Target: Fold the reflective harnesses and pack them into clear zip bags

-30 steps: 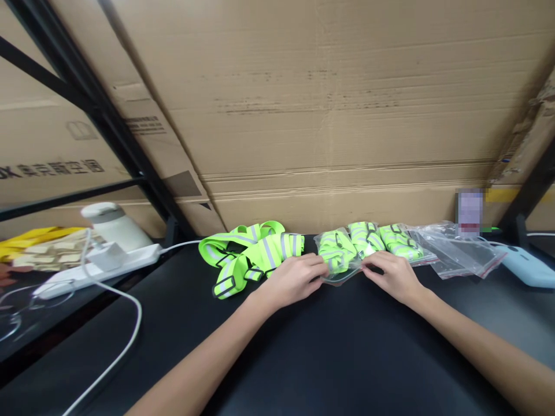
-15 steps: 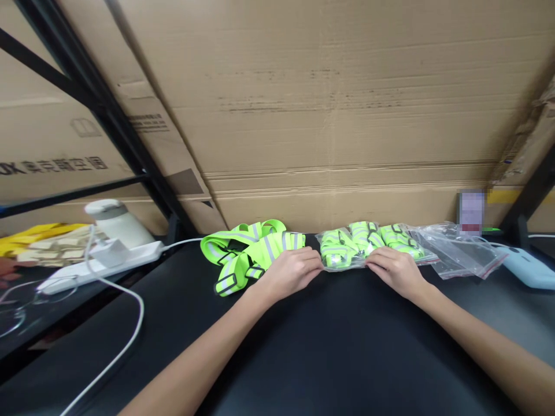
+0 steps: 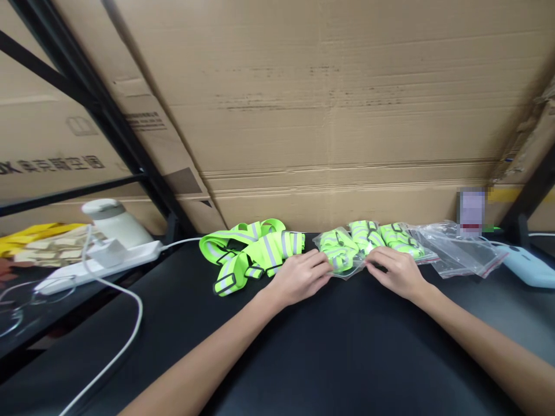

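A clear plastic bag (image 3: 353, 268) with a folded neon-green reflective strap (image 3: 340, 248) inside lies between my hands. My left hand (image 3: 303, 274) is closed on the bag's near left edge, fingertips pinched together. With thumb and fingers together, my right hand (image 3: 396, 271) pinches the right corner of the same bag. Two more bagged green straps, a middle one (image 3: 365, 234) and a right one (image 3: 399, 240), sit just behind my right hand. Left of my left hand, a loose green reflective harness with black buckles (image 3: 249, 248) lies in a heap.
Flat clear zip bags (image 3: 463, 251) lie at right, near a light-blue object (image 3: 529, 266). A white power strip (image 3: 99, 268), a white bottle (image 3: 117, 222) and a white cable (image 3: 139, 312) are at left. Cardboard (image 3: 325, 115) stands behind the black table (image 3: 338, 346).
My left hand has moved a little right and nearer my right hand, and the bag's near edge now bunches downward between them. My right hand has barely moved.
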The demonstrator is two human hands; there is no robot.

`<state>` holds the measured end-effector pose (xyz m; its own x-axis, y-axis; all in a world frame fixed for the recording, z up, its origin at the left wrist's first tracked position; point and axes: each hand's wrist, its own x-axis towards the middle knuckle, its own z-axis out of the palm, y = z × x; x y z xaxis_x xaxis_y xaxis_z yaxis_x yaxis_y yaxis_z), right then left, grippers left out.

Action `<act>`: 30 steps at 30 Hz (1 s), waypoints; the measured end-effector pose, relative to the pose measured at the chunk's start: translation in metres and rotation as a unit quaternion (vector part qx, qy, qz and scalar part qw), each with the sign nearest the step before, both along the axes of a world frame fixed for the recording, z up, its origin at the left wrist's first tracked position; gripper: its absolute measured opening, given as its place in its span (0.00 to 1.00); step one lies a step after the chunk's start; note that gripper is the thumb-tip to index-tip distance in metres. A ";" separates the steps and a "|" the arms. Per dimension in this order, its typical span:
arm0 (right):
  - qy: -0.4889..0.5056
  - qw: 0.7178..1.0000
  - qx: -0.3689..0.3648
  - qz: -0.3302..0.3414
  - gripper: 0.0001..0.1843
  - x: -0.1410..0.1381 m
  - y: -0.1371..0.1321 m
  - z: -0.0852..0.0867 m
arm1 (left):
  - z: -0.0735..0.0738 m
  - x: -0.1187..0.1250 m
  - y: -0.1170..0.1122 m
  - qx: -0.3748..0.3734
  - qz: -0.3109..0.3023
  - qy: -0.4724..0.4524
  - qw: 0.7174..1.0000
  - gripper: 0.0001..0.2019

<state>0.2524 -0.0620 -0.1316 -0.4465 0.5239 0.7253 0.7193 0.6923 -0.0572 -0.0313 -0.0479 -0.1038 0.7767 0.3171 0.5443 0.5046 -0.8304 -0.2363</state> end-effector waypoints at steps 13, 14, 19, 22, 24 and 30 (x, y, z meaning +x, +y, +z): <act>-0.003 0.993 0.096 0.067 0.10 -0.002 0.002 0.003 | 0.006 0.005 -0.007 0.034 -0.037 -0.066 0.997 0.07; -0.001 0.993 0.100 0.069 0.09 -0.003 0.001 0.004 | 0.006 0.007 -0.007 0.038 -0.042 -0.075 0.996 0.06; 0.014 0.993 0.102 0.065 0.08 -0.009 -0.006 0.009 | 0.003 0.009 -0.009 0.047 -0.066 -0.092 0.992 0.07; 0.018 0.993 0.103 0.045 0.09 -0.010 -0.011 0.013 | 0.004 0.008 -0.010 0.068 -0.074 -0.103 0.990 0.06; 0.012 0.993 0.110 0.041 0.07 -0.011 -0.014 0.016 | 0.006 0.007 -0.011 0.079 -0.073 -0.115 0.988 0.06; -0.007 0.991 0.112 0.071 0.06 -0.012 -0.019 0.021 | 0.010 0.009 -0.014 0.079 -0.074 -0.109 0.988 0.04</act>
<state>0.2403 -0.0811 -0.1109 -0.5153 0.2818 0.8094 0.6132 0.7810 0.1184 -0.0219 -0.0621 -0.0942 0.6674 0.1069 0.7370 0.4341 -0.8600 -0.2683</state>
